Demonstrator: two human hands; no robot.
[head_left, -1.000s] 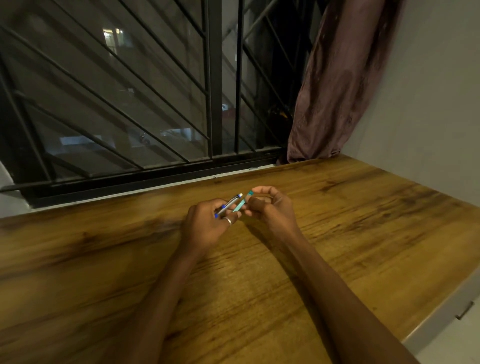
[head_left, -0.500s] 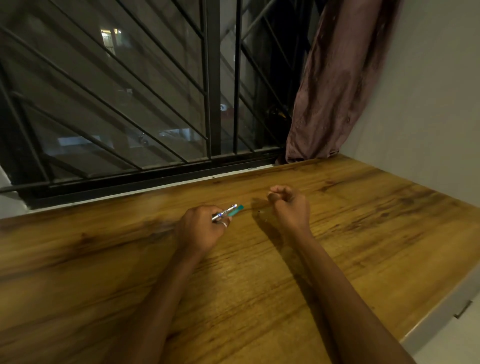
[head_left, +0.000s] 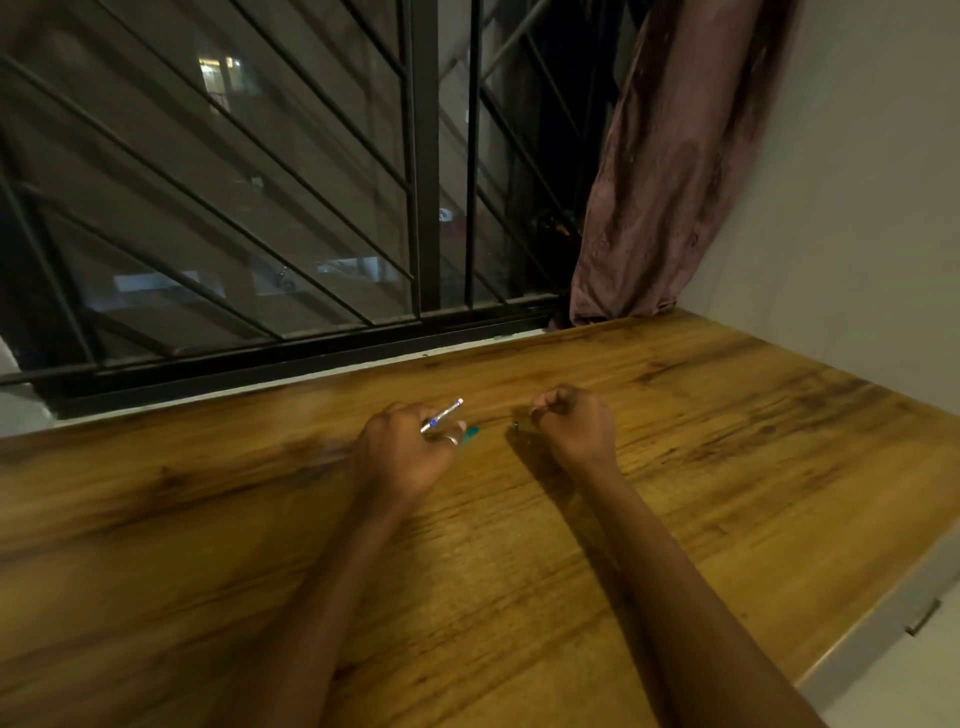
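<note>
My left hand (head_left: 402, 452) rests on the wooden tabletop (head_left: 519, 571) and grips a thin silver and blue pen piece (head_left: 442, 415) that points up and to the right. A teal pen part (head_left: 471, 433) sticks out below my fingers in the same hand. My right hand (head_left: 571, 426) sits a short way to the right, its fingers curled into a loose fist with nothing visible in it. A tiny dark piece (head_left: 516, 426) lies on the table just left of my right fingertips.
A barred window (head_left: 260, 208) runs along the table's far edge. A mauve curtain (head_left: 670, 171) hangs at the back right corner beside a pale wall (head_left: 857, 208). A white cabinet front with a handle (head_left: 922, 618) is below the table's right edge.
My hands were together working on the pen; the right hand pulled away to the right and curled up. The left hand keeps the pen pieces and has lowered slightly.
</note>
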